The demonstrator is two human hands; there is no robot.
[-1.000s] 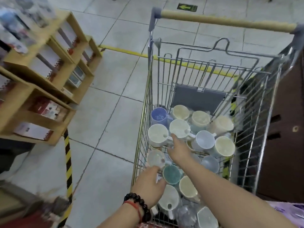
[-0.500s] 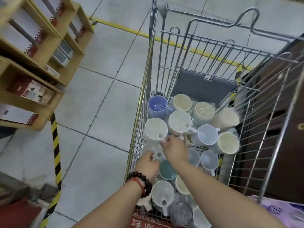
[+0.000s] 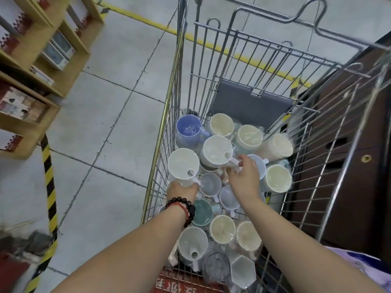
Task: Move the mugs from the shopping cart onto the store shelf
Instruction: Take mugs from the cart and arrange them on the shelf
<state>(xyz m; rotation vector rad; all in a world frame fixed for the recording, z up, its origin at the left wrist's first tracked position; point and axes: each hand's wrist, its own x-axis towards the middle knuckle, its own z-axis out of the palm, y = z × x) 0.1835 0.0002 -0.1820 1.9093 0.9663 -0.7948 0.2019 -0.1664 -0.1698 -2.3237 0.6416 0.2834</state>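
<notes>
The plastic-wrapped mugs, white, cream, pale blue and teal, lie heaped in the bottom of the wire shopping cart (image 3: 165, 115), most with their mouths turned up. That leaves rims and handles as the parts to take hold of. The left hand (image 3: 183, 190) holds the lower edge of a white wrapped mug (image 3: 183, 163) against the cart's left wall, fingers curled under its rim by the handle. The right hand (image 3: 245, 176) pinches the white handle of another white mug (image 3: 216, 150) near the middle of the heap, fingers closed on it. Both grips look like the start of a lift.

Open room lies straight up: the cart's wire sides and the raised grey child-seat flap (image 3: 249, 104) hem in the mugs, and neighbours press close all round. The wooden store shelf (image 3: 31, 125), stocked with boxes, stands well apart to the left across bare tiled floor (image 3: 110, 98), with a yellow-and-black striped tape (image 3: 49, 182) marking its foot.
</notes>
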